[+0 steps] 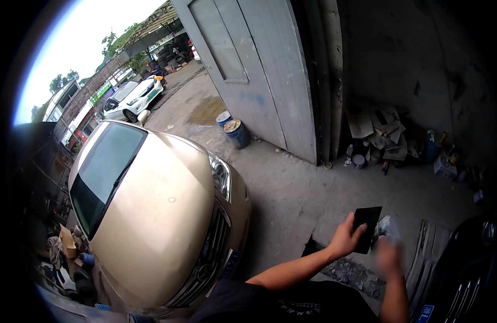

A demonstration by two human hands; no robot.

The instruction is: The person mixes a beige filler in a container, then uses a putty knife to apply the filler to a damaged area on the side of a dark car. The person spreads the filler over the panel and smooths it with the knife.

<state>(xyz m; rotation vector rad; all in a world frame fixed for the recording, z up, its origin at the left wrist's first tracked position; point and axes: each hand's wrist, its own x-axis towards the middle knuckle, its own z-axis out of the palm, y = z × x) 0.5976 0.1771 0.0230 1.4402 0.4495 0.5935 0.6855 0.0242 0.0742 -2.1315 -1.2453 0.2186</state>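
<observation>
1. Your left hand [343,239] grips a dark flat panel [371,222] above the concrete floor [283,199], apart from your right hand [389,258].
2. Your right hand, blurred, meets a pale crumpled item [387,228]; its grip cannot be told.
3. Two blue drums [237,137] stand beside a grey door [270,86], the nearer topped with something tan; their contents are indistinct.
4. Near heaped scrap [393,146], a small pot's [359,161] contents are unclear; a black car [463,269] is cut off at right.

Wide fisheye head view, looking forward and down, left hand [343,238] and right hand [389,257] near.
</observation>
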